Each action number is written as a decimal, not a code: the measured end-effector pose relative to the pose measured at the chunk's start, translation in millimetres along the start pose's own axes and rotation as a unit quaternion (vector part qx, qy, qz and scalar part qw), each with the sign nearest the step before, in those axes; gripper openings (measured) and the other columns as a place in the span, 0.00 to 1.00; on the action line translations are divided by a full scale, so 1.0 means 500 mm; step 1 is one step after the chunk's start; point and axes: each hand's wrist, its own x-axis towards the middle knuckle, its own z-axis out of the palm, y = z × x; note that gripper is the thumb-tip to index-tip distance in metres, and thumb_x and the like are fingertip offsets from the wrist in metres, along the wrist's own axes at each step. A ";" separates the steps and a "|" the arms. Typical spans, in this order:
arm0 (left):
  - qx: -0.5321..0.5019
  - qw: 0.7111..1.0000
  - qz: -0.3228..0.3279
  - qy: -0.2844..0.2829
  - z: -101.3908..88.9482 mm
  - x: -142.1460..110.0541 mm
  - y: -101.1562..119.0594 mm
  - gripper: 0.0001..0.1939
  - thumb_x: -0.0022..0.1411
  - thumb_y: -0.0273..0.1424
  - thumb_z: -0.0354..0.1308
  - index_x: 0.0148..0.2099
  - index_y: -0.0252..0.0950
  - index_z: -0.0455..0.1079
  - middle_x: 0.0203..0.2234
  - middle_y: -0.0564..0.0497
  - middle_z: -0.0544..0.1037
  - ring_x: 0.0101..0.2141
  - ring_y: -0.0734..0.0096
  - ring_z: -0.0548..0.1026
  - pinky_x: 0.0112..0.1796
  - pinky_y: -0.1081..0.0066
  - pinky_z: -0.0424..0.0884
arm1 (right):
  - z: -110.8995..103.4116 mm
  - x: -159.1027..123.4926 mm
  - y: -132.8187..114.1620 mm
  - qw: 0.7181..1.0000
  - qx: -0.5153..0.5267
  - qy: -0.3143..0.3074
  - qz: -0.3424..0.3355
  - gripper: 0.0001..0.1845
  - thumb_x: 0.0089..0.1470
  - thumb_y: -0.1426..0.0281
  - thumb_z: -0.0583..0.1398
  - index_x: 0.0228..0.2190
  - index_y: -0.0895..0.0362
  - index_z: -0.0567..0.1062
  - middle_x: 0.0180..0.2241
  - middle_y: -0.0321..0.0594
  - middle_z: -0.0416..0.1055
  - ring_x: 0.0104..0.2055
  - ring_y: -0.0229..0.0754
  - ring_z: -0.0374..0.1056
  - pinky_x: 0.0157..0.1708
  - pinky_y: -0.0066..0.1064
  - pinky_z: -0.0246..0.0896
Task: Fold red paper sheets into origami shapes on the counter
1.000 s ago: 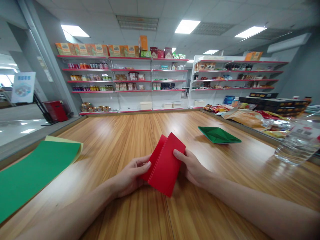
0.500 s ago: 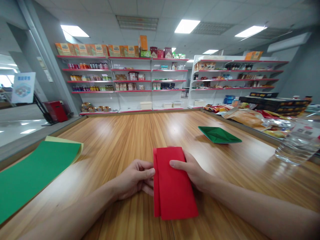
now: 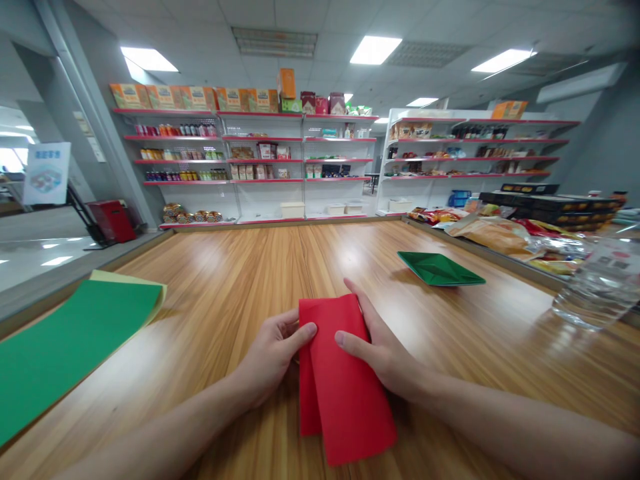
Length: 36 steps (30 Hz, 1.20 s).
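A folded sheet of red paper (image 3: 345, 393) is held just above the wooden table, its layers fanned apart toward the lower end. My left hand (image 3: 275, 350) grips its upper left edge, thumb on the front and fingers hidden behind. On the right side, my right hand (image 3: 380, 347) holds the sheet with the thumb pressed flat on the front and the other fingers behind it. A folded green paper tray (image 3: 440, 269) lies farther off to the right. Green paper sheets (image 3: 85, 333), with pale yellow ones beneath, rest at the left.
The wooden table (image 3: 240, 267) has a raised rim. A clear plastic bottle (image 3: 590, 293) stands at the right, near snack bags (image 3: 495, 233) and stacked black boxes (image 3: 550, 210). Stocked shelves (image 3: 260, 137) line the back, and a red box (image 3: 113, 222) is beyond the left edge.
The red paper's layers have spread apart, and its front flap hangs lower. My left thumb has moved up onto the paper's front. My right fingers now extend past its top edge.
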 end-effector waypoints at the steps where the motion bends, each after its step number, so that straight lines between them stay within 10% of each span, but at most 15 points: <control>1: -0.004 1.000 0.002 0.006 0.002 0.000 0.001 0.15 0.62 0.31 0.58 0.50 0.32 0.72 0.39 0.41 0.78 0.36 0.61 0.77 0.36 0.67 0.72 | 0.001 -0.002 -0.002 1.000 -0.014 -0.005 -0.013 0.45 0.53 0.63 0.61 0.63 0.48 0.41 0.49 0.45 0.67 0.42 0.46 0.69 0.42 0.41 0.68; 9: -0.060 0.995 -0.064 0.040 -0.004 -0.007 0.001 0.25 0.63 0.32 0.57 0.60 0.45 0.57 0.33 0.50 0.77 0.22 0.76 0.74 0.29 0.70 0.74 | -0.009 0.004 0.000 0.995 -0.072 -0.041 -0.050 0.39 0.54 0.68 0.59 0.62 0.46 0.47 0.51 0.42 0.66 0.43 0.44 0.69 0.42 0.41 0.68; 20: 0.016 0.988 -0.041 0.147 -0.018 0.011 -0.009 0.17 0.57 0.35 0.61 0.46 0.30 0.71 0.26 0.46 0.77 0.21 0.72 0.73 0.18 0.75 0.70 | -0.012 0.008 -0.005 0.965 -0.247 -0.031 -0.085 0.23 0.55 0.68 0.58 0.53 0.49 0.66 0.52 0.41 0.63 0.52 0.45 0.62 0.53 0.40 0.59; 25: 0.002 0.983 -0.060 0.173 -0.025 0.015 -0.009 0.15 0.59 0.33 0.59 0.47 0.30 0.72 0.27 0.44 0.79 0.22 0.70 0.74 0.19 0.74 0.70 | -0.015 -0.004 -0.003 0.923 -0.350 -0.062 -0.151 0.29 0.52 0.64 0.60 0.56 0.50 0.64 0.63 0.44 0.42 0.64 0.52 0.44 0.61 0.46 0.45; 36: -0.140 0.988 -0.040 0.059 -0.028 0.007 0.002 0.11 0.61 0.29 0.58 0.46 0.34 0.73 0.32 0.45 0.79 0.27 0.70 0.76 0.29 0.70 0.74 | -0.019 -0.003 -0.013 0.893 -0.407 -0.065 -0.183 0.33 0.53 0.66 0.59 0.60 0.51 0.59 0.66 0.42 0.26 0.66 0.54 0.36 0.62 0.47 0.41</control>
